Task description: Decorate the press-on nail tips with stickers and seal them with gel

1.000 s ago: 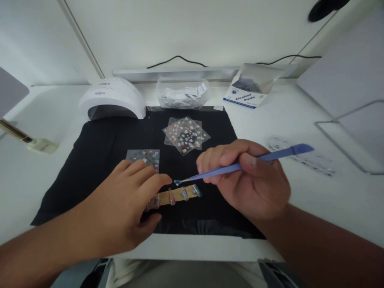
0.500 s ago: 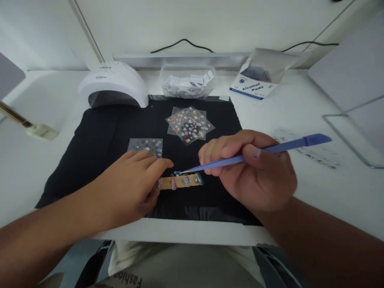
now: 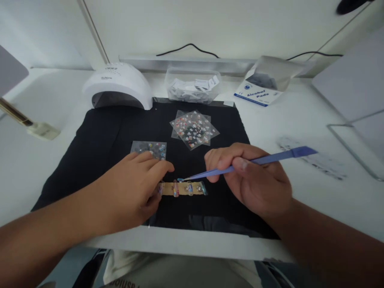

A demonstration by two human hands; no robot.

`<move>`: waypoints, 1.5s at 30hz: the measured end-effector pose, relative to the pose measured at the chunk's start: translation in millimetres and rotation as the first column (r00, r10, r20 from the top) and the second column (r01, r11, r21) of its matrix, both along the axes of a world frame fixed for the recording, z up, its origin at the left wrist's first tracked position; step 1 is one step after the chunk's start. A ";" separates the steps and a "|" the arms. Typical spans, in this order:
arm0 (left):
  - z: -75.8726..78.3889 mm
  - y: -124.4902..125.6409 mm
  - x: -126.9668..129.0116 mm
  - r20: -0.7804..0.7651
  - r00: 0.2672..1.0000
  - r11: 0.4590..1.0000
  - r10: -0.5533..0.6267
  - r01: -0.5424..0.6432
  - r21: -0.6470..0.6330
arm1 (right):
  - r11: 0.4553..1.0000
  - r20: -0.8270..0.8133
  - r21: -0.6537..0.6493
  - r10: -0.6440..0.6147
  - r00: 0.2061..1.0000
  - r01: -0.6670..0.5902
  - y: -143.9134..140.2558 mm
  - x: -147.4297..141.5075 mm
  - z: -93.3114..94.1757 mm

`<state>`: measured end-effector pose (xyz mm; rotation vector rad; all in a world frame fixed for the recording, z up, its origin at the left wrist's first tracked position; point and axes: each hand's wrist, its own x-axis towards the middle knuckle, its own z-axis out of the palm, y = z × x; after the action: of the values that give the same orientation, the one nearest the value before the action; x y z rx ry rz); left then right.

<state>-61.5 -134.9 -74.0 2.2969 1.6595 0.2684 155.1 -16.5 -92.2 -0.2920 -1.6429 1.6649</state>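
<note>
My right hand [image 3: 255,182] pinches blue tweezers [image 3: 270,159] whose tip carries a small blue sticker [image 3: 180,180] just above a tan strip [image 3: 183,189] bearing several decorated false nails. My left hand [image 3: 132,192] rests on the black mat [image 3: 99,140], fingers pressing the strip's left end. A small sticker sheet [image 3: 149,148] lies just beyond my left fingers. A stack of clear sticker sheets [image 3: 194,129] sits farther back on the mat.
A white nail lamp [image 3: 118,86] stands at the mat's back left. Behind the mat are a clear box of packets [image 3: 193,86] and an alcohol pads box [image 3: 262,84]. A brush handle [image 3: 28,122] lies at left, a wire stand [image 3: 357,140] at right.
The view shifted slightly. The tweezers' tip with the blue sticker stays just above the nail strip, and my left hand keeps holding the strip's left end.
</note>
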 end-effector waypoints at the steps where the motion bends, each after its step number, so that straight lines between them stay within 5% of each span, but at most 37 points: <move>1: 0.5 -0.2 -0.1 0.012 1.000 1.000 0.007 -0.007 -0.004 | 1.000 0.006 -0.005 0.010 1.000 -0.010 1.3 -0.3 -2.2; 10: 8.0 -0.8 1.7 0.198 0.980 1.000 0.014 -0.009 -0.027 | 0.988 0.089 -0.133 0.086 0.992 -0.073 3.7 1.1 -7.6; 45: 1.8 4.0 8.7 0.163 0.987 1.000 0.000 -0.005 0.029 | 0.967 0.164 -0.255 0.062 0.985 -0.018 -0.4 -2.8 -6.9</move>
<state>-52.8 -130.9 -72.2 2.2275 1.5876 0.4712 152.3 -16.9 -99.1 -0.5441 -1.5655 1.9287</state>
